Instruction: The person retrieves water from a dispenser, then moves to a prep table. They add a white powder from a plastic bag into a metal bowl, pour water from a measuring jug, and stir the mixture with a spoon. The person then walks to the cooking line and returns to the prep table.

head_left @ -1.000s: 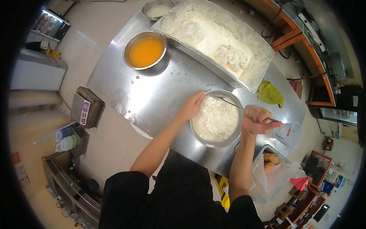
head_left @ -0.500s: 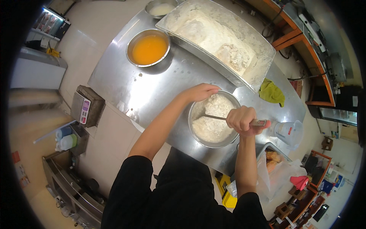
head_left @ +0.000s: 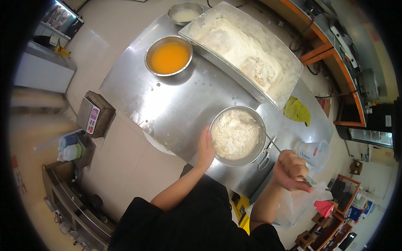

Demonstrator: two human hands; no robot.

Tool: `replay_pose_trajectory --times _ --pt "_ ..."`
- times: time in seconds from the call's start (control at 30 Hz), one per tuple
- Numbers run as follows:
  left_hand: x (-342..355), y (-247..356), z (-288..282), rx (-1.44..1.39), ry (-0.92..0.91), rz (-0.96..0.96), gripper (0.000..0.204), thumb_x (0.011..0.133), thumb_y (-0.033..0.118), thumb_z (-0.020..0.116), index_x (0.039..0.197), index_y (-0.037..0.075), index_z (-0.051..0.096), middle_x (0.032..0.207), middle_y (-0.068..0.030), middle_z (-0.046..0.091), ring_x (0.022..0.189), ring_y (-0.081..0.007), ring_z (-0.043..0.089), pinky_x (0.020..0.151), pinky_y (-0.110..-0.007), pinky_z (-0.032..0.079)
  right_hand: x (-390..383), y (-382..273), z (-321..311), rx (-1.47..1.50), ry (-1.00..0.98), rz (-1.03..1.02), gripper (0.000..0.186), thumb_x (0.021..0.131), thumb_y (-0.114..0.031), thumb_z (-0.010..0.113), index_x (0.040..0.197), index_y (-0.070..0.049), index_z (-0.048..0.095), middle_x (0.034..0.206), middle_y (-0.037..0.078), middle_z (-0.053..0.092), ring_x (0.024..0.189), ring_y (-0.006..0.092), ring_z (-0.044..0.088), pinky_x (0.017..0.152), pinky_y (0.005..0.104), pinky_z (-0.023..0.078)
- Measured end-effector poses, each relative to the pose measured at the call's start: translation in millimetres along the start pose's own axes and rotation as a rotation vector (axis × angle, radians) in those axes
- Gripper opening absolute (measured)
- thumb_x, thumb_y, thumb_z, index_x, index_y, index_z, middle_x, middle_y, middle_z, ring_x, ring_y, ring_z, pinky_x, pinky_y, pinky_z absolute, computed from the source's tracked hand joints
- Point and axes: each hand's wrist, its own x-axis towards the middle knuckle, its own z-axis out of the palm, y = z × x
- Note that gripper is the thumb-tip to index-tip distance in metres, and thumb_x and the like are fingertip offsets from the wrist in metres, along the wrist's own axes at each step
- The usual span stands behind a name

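Note:
A round metal mixing bowl (head_left: 264,147) stands near the table's front edge, with lumpy, pale flour dough (head_left: 235,134) inside. My left hand (head_left: 205,149) grips the bowl's left side, fingers along its outer wall. Closed around the handle of a long metal stirring tool (head_left: 274,143) is my right hand (head_left: 292,169), to the right of the bowl and nearer me. The tool's thin shaft reaches the bowl's right rim; its head cannot be made out. Scissors (head_left: 265,159) lie on the table beside the bowl, close under the shaft.
Beyond the bowl is a large metal bin of flour (head_left: 228,65). A bowl of orange liquid (head_left: 169,57) and a smaller bowl of whitish liquid (head_left: 185,14) stand far left. To the right are a green cloth (head_left: 297,111), a clear plastic jug (head_left: 314,154) and a plastic bag (head_left: 289,209).
My left hand has moved from the bowl's far rim to its left side. My right hand has drawn the tool right and toward me, off the dough's middle. The scissors now show.

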Motion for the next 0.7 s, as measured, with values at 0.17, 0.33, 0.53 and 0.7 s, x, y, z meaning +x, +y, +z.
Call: replay_pose_trajectory --times 0.17,0.33,0.53,0.7 --pt "13 1 13 0.017 0.035 0.035 0.037 0.106 0.021 0.035 0.128 -0.002 0.056 0.120 -0.0198 0.063 0.116 -0.0312 0.059 0.101 -0.036 0.042 -23 41 -16 -0.141 0.191 0.036 0.075 0.091 -0.078 0.029 0.057 -0.011 0.025 0.049 0.000 0.026 0.043 0.0161 0.024 0.046 0.0326 0.019" --pt "61 3 9 0.008 -0.213 0.101 0.036 0.106 0.021 0.036 0.127 -0.001 0.056 0.117 -0.0187 0.065 0.113 -0.0294 0.061 0.099 -0.036 0.044 -13 82 -46 0.183 0.275 0.173 0.075 0.089 -0.080 0.030 0.058 -0.012 0.022 0.050 -0.002 0.020 0.047 0.0144 0.016 0.048 0.0321 0.014" --pt "137 21 10 -0.003 -0.593 0.181 0.035 0.106 0.023 0.040 0.124 0.001 0.059 0.117 -0.0158 0.066 0.109 -0.0267 0.061 0.098 -0.035 0.044 15 130 -68 0.642 0.120 0.332 0.074 0.089 -0.081 0.031 0.057 -0.015 0.018 0.048 -0.003 0.017 0.046 0.0124 0.012 0.046 0.0313 0.010" --pt "172 31 17 0.080 -0.792 0.157 0.038 0.106 0.026 0.040 0.127 0.000 0.059 0.122 -0.0142 0.063 0.116 -0.0227 0.057 0.102 -0.034 0.041 31 157 -55 0.870 -0.050 0.398 0.074 0.089 -0.080 0.035 0.053 -0.016 0.018 0.045 -0.005 0.016 0.039 0.0100 0.010 0.040 0.0302 0.007"
